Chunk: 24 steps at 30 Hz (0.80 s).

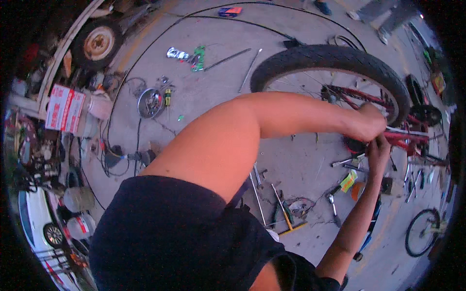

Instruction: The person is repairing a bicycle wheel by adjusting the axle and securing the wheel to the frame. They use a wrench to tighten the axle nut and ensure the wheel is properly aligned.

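A bicycle with a red frame [417, 138] lies or leans at the right, its wide black tyre [320, 53] facing me. My left hand [373, 121] reaches across to the frame beside the tyre's lower right edge, fingers curled closed. Just below it, my right hand [378, 146] comes up from the lower right with its fingertips pinched together. The two hands meet or nearly touch at the red tubing. Whatever is between their fingers is too small and too hidden to make out.
Wrenches and a yellow T-handled tool [292, 228] lie on the concrete floor, near a ratchet [333, 206]. Farther left are a metal bowl [151, 103] of small parts and a screwdriver [168, 98]. A long black cable [145, 54] loops around. Another person's legs [391, 24] show at the far right.
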### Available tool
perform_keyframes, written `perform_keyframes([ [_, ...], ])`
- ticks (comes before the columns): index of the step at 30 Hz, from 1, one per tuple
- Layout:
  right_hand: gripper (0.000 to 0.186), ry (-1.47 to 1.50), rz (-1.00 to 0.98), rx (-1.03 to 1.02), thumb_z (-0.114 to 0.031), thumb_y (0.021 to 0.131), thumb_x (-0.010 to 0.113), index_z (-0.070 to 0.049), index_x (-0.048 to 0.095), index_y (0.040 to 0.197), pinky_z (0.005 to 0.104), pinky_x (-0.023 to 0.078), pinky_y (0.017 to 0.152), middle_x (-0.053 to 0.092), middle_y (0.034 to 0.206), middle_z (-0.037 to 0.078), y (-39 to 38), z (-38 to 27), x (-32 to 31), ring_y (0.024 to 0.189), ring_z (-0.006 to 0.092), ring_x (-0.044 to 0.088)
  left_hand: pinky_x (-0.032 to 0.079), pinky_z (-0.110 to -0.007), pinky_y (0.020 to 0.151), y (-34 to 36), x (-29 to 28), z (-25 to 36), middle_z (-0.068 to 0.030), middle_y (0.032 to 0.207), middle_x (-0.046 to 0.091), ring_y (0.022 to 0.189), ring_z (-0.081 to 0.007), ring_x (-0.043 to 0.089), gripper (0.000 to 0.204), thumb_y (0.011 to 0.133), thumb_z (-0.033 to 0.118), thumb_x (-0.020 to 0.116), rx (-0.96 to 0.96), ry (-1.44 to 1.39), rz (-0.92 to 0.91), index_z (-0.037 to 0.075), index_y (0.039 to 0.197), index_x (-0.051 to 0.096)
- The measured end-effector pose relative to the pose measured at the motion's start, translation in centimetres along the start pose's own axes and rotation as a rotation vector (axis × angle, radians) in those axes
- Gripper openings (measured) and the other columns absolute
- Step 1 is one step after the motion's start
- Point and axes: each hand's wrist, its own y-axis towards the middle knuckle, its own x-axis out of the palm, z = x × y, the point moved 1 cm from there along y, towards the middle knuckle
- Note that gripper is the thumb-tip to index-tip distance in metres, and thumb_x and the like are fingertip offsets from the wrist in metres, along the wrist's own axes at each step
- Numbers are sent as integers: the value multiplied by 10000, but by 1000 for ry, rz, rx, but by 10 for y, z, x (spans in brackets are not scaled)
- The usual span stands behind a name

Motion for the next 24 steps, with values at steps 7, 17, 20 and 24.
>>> perform_keyframes([
  [7, 172, 285, 85, 301, -164, 909, 516, -72, 515, 763, 213, 228, 398, 448, 567, -41, -18, -15, 2, 441, 33, 342, 491, -443, 546, 27, 2, 18, -105, 783, 673, 707, -260, 645, 211, 662, 207, 614, 85, 59, -135, 72, 802, 698],
  [17, 141, 22, 187, 239, -174, 906, 510, -46, 527, 849, 254, 313, 477, 493, 647, 0, -31, 46, -13, 551, 91, 416, 472, -446, 592, 19, -27, 43, -131, 815, 662, 754, -293, 626, 268, 727, 269, 611, 348, 189, -236, 61, 879, 687],
  [20, 211, -124, 143, 102, -194, 898, 508, -8, 538, 993, 290, 384, 634, 532, 864, 42, -42, 37, -9, 754, 135, 459, 470, -444, 626, -27, -69, 43, -154, 843, 653, 779, -298, 617, 309, 759, 302, 603, 503, -23, -204, 36, 901, 670],
  [24, 365, -13, 68, 96, -186, 895, 529, -10, 462, 1207, 297, 436, 685, 555, 1074, 73, -43, -18, -3, 830, 164, 506, 468, -441, 672, -113, -106, -10, -186, 880, 640, 813, -305, 605, 373, 801, 347, 593, 567, -473, -135, 1, 930, 647],
])
